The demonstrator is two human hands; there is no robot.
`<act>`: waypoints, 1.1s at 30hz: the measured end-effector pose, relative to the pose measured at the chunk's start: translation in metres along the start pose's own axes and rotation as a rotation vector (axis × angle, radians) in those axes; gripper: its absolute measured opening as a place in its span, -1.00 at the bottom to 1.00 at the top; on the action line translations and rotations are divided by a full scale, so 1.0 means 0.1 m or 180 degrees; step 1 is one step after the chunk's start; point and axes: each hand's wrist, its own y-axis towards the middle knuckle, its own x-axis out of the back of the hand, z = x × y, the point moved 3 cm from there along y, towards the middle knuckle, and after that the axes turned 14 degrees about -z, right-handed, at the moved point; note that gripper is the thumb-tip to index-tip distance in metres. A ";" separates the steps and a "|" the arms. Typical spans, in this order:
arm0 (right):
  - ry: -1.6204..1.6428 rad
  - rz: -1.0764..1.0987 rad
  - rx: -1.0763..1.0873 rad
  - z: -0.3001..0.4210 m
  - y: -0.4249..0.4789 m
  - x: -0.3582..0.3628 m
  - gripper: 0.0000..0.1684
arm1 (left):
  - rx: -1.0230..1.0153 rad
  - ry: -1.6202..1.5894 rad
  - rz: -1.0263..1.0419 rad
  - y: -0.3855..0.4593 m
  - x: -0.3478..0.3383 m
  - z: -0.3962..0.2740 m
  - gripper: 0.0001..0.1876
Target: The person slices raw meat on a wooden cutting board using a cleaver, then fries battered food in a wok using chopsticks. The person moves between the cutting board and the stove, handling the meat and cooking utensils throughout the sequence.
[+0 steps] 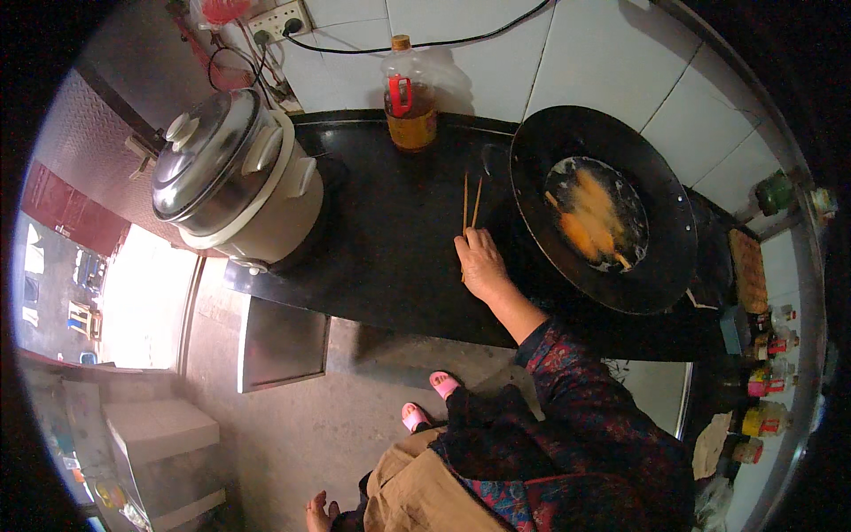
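My right hand grips a pair of wooden chopsticks, their tips apart and pointing toward the tiled wall above the black counter. Just right of it stands a large black wok with bubbling oil. Golden-orange pieces of food, some with a stick showing, lie in the oil. My left hand hangs low at the bottom edge, partly cut off, fingers somewhat apart, with nothing seen in it.
A cooker with a steel lidded pot stands on the left of the counter. A plastic oil bottle is by the wall, below a power strip. Jars and bottles line the right side. A cabinet door hangs open below.
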 end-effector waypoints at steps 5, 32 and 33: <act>-0.0065 0.0212 -0.0098 -0.14 -0.04 0.02 -0.46 | -0.0905 0.3536 0.0372 -0.02 -0.35 -0.15 -0.43; 0.2875 0.1796 0.1568 4.89 -2.38 0.57 -0.54 | -0.0939 0.1146 -0.1911 -2.21 1.78 1.39 -0.62; 0.2771 0.1890 0.1760 5.14 -2.39 0.62 -0.54 | -0.0757 0.1033 -0.2015 -2.35 1.89 1.66 -0.61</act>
